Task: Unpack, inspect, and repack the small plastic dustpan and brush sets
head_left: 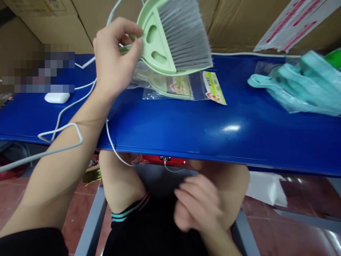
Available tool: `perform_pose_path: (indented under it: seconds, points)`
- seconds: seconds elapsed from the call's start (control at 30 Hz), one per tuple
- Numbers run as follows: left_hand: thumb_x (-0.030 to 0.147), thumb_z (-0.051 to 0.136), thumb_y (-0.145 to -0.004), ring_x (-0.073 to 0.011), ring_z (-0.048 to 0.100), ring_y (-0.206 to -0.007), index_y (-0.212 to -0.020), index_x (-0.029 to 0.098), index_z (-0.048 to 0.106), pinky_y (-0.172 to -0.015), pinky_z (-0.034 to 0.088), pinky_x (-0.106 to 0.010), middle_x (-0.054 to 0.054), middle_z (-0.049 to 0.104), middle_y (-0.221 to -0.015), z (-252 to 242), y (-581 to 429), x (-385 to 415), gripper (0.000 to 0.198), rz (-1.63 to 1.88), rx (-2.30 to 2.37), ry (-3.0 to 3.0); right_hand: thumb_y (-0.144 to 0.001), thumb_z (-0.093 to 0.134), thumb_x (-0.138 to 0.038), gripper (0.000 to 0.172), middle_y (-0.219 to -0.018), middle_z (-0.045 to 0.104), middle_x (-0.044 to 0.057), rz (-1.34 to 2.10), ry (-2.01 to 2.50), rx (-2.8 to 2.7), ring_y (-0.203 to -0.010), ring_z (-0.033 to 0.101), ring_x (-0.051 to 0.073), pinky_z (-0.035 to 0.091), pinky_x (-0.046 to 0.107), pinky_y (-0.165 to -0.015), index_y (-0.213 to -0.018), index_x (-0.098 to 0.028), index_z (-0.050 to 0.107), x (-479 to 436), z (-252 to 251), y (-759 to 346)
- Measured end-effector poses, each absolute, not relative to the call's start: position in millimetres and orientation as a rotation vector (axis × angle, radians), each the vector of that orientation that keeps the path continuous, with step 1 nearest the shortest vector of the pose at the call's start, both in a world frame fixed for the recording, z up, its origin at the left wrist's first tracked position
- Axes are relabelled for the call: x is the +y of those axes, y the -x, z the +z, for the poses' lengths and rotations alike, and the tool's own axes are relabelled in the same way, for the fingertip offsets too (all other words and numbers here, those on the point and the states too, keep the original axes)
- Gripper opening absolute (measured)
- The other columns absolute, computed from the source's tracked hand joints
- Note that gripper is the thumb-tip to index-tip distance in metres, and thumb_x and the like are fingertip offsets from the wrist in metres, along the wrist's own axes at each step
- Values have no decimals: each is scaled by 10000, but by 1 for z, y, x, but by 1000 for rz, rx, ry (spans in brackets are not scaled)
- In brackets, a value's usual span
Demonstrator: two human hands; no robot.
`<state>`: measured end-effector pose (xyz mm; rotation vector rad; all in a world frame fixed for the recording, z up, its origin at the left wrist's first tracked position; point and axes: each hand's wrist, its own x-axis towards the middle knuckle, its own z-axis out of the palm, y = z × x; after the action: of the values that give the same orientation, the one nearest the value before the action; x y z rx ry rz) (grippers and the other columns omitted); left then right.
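Right hand (pixel 197 204), nearest, lies blurred below the tabletop (pixel 186 128), its grip unclear, well apart from the left hand (pixel 117 57), clamped on a green plastic hand broom (pixel 183 39) above the tabletop, bristles slanting up-right, over a clear plastic bag (pixel 157 93).

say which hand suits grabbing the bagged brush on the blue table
Probably the right hand: empty, though low below the table. The left hand is nearer the bag but grips a green brush.

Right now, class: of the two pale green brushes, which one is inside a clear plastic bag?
The brush lying bagged on the blue table; the other brush is bare, raised in the left hand.
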<state>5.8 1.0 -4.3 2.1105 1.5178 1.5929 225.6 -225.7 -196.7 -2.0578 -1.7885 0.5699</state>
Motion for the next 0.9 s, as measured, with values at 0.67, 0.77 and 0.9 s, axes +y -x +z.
perform_pose_path:
  seconds: [0.67, 0.77, 0.9]
  points:
    - [10, 766, -885, -149, 748, -931, -1022, 196, 879, -954, 585, -339, -12, 845, -1020, -2, -10, -6, 257, 1648, 1570, -2044, -1061, 684, -527, 598, -1533, 626, 145, 660, 2581, -1744, -1448, 630, 236, 593, 504, -1261, -1517, -146, 624, -247, -281, -183]
    - [8, 772, -870, -143, 737, -922, -1021, 185, 876, -954, 578, -335, -9, 839, -1020, -3, -9, -5, 255, 1649, 1554, -2056, -1060, 685, -526, 595, -1530, 627, 145, 656, 2574, -1770, -1444, 631, 235, 596, 500, -1256, -1512, -145, 627, -247, -282, -182]
    - [51, 760, -872, -166, 758, -934, -1004, 236, 875, -950, 595, -364, -1, 848, -1032, -5, -6, -4, 255, 1651, 1502, -2090, -1059, 687, -527, 600, -1539, 621, 146, 689, 2505, -1852, -1452, 626, 238, 594, 503, -1259, -1519, -147, 623, -244, -283, -177]
